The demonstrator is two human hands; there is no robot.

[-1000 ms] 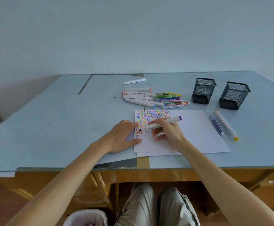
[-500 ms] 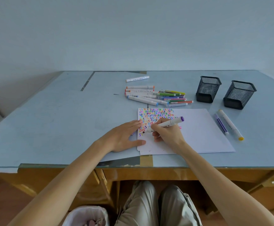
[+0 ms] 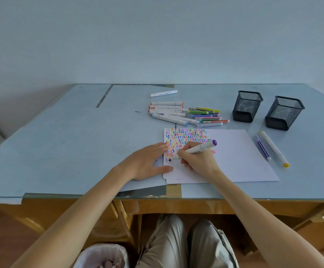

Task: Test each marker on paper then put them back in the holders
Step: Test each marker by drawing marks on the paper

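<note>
My right hand (image 3: pixel 197 161) grips a white marker with a purple end cap (image 3: pixel 203 147), its dark tip down on the white paper (image 3: pixel 240 155) near the sheet's left edge. Rows of coloured squiggles fill the paper's upper left. My left hand (image 3: pixel 147 161) lies flat with straight fingers, pressing on the paper's left edge. A pile of markers (image 3: pixel 184 114) lies beyond the paper. Two black mesh holders (image 3: pixel 247 106) (image 3: pixel 283 113) stand at the right. A purple pen (image 3: pixel 262 147) and a white marker with a yellow end (image 3: pixel 273 148) lie right of the paper.
One white marker (image 3: pixel 163 93) lies alone further back. The glass-topped table's front edge (image 3: pixel 176 196) runs just below my wrists. A lined bin (image 3: pixel 101 256) stands on the floor under the table beside my knees.
The marker tip has worked down and left along the paper's left edge. My left hand has stayed flat on the sheet. The view has shifted slightly.
</note>
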